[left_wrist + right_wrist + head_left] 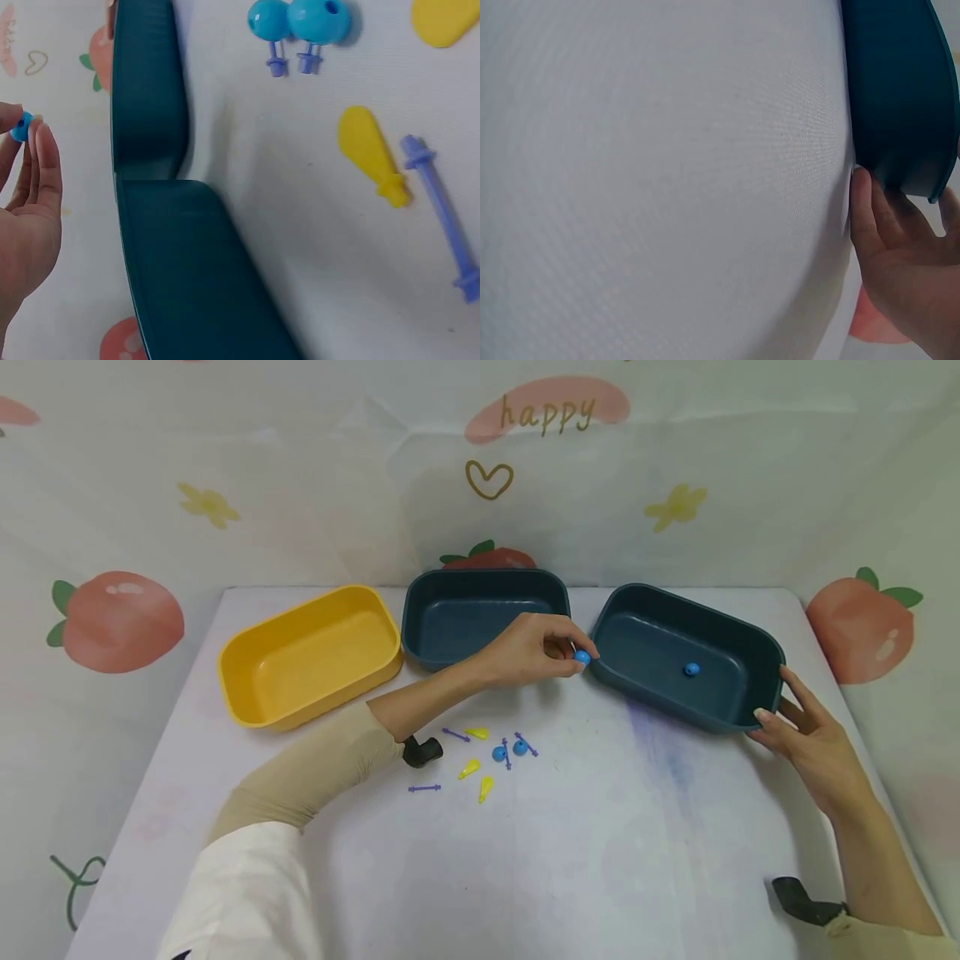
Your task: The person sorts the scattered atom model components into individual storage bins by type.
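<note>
In the head view my left hand [528, 652] pinches a blue bead [582, 657] between thumb and fingertips. It is by the left end of the right dark blue bin [678, 689], above the gap beside the middle dark blue bin [480, 622]. The left wrist view also shows this bead [22, 127], with a hole in it. My right hand [813, 752] rests against the right bin's near right corner, its fingers fairly straight along the outside wall. Another blue bead [692, 669] lies inside that bin.
A yellow bin [311, 656] stands at the left. On the white table, below my left forearm, lie two blue beads [499, 753], several yellow drop-shaped pieces [469, 768] and several purple sticks [425, 788]. A patterned cloth [337, 510] hangs behind the bins.
</note>
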Demonstrator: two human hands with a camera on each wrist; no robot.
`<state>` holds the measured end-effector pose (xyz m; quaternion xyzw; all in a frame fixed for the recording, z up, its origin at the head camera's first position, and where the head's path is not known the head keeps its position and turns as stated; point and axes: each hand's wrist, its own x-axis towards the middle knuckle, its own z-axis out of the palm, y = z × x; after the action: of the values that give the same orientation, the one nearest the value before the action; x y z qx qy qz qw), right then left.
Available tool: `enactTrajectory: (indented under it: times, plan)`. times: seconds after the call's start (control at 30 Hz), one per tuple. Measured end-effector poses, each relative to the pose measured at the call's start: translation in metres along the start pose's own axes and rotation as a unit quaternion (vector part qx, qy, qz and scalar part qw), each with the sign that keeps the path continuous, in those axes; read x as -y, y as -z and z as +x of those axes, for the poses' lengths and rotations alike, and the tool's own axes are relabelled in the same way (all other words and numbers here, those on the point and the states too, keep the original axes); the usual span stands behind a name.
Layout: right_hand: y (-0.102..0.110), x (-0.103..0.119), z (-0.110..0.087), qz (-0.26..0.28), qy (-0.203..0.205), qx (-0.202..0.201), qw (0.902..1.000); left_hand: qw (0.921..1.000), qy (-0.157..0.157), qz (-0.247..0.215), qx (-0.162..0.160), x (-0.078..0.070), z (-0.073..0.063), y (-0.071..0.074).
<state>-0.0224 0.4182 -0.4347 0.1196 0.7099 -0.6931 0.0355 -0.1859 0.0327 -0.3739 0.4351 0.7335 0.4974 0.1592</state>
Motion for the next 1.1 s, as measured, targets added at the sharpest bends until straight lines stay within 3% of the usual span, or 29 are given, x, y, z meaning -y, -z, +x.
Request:
enactTrajectory:
  times: [0.47, 0.87, 1.1]
  plan:
    - [-0.001, 0.0, -0.001, -0.016, -0.003, -0.007, 0.9999, 0.9992, -0.014, -0.032, -0.016, 0.003, 0.035, -0.007]
    - [0.0, 0.0, -0.001, -0.002, 0.0, -0.003, 1.0, 0.9967, 0.027, -0.069, -0.034, 0.008, 0.058, -0.015]
    - [0.0, -0.001, 0.0, 0.004, 0.0, -0.003, 1.0, 0.9964, 0.035, -0.073, -0.024, 0.007, 0.073, -0.02]
